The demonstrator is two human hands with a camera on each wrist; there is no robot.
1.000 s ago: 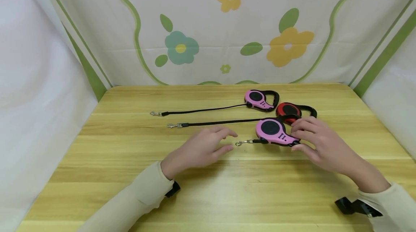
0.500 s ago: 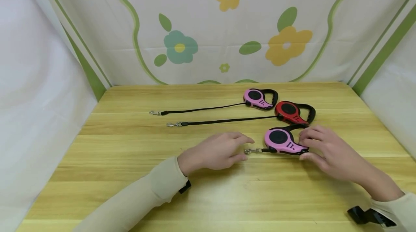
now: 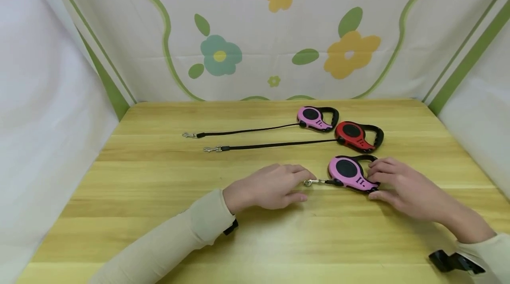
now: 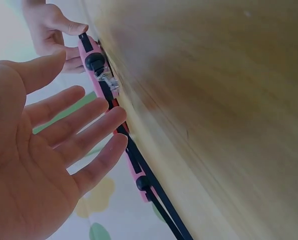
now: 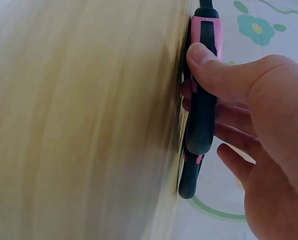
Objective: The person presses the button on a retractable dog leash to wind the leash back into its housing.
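My right hand (image 3: 410, 193) grips the handle end of the nearest pink retractable dog leash (image 3: 346, 169), thumb on the near side and fingers on the far side. In the right wrist view the thumb presses on the casing of the pink leash (image 5: 207, 30). A short metal snap hook (image 3: 316, 182) points left from its casing. Close to that hook is my left hand (image 3: 271, 186), its fingers spread and relaxed. The left wrist view shows the left palm (image 4: 38, 170) with nothing held. Whether a fingertip touches the hook cannot be made out.
Behind lie a red retractable leash (image 3: 351, 131) and another pink one (image 3: 310, 114). Their black straps stretch left, ending in metal snap hooks (image 3: 212, 149). All are on a wooden table (image 3: 139, 173) with a flower-printed curtain (image 3: 255, 32) along its back edge.
The right hand has brought the near pink leash toward me and slightly right, away from overlapping the red one, down onto the table. My left hand has moved right, closer to its hook.
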